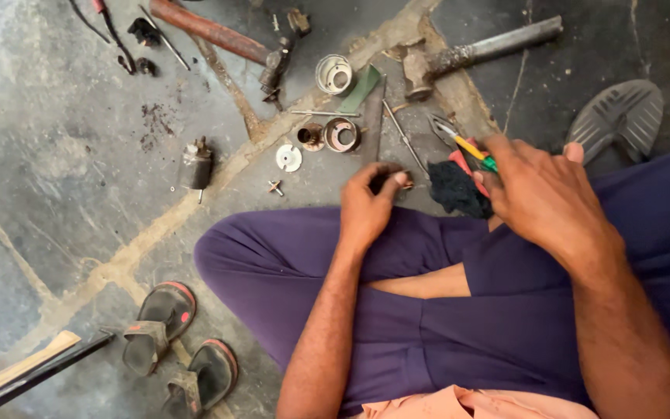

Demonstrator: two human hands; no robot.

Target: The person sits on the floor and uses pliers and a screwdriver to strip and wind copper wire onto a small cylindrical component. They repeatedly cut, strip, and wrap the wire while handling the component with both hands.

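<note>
On the stone floor just past your crossed legs, your left hand (370, 203) pinches a small dark part (394, 180), fingers closed around it, low over the slab. At three o'clock from it your right hand (540, 190) is closed on the yellow-and-green handles of a pair of pliers (459, 143), whose jaws point toward eleven o'clock; a black rag (456, 189) lies between the two hands, beside red handles half hidden under it.

At twelve o'clock from the part sit pieces already taken apart: two round metal housings (331, 135), a white disc (288, 157), a thin rod (403, 138) and a green wedge (361, 87), with an open metal can (334, 74) beyond. At nine o'clock a small motor body (195, 165) stands alone, well apart. Two hammers (219, 35) (474, 53) lie at the far edge.

Judged from the spread, the stripping-down looks largely done: the unit lies in separate pieces, none rejoined. The part in your fingers is the one in hand; whether it is coming off or going back cannot be told. Sandals (160, 322) rest at seven o'clock.
</note>
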